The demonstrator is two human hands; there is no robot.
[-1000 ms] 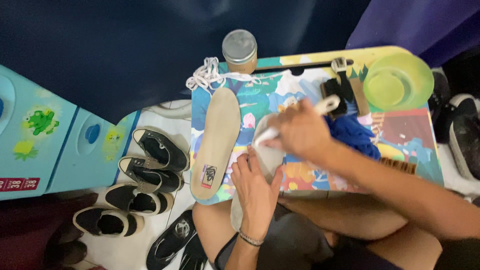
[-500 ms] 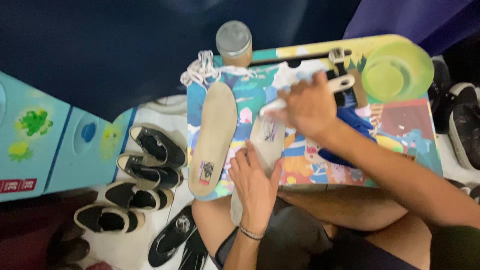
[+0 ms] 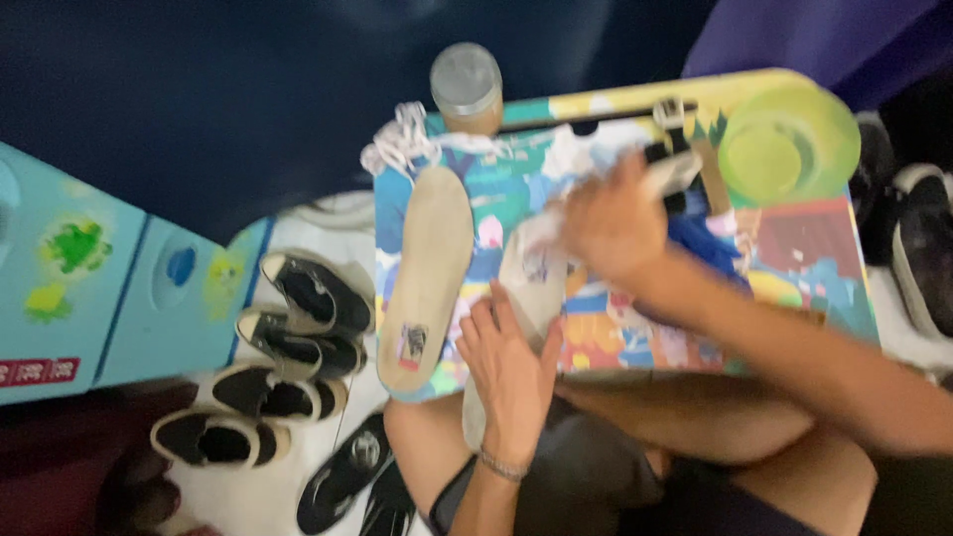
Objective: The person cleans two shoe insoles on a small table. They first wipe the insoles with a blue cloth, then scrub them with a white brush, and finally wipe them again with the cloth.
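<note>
A pale shoe insole (image 3: 529, 288) lies over the near edge of a small colourful table (image 3: 804, 268). My left hand (image 3: 508, 369) presses flat on its near part, fingers spread. My right hand (image 3: 608, 220) is blurred above its far end and is closed on a pale brush-like tool (image 3: 667, 171). A second beige insole (image 3: 427, 278) lies flat on the table's left side, untouched.
A grey-lidded jar (image 3: 467, 87) and white laces (image 3: 402, 144) sit at the table's far left. A green bowl (image 3: 786, 147) and blue cloth (image 3: 707, 243) lie to the right. Several black shoes (image 3: 298, 337) line the floor on the left.
My right hand has moved with the tool away from me along the insole, toward the table's far side. My left hand has stayed on the insole.
</note>
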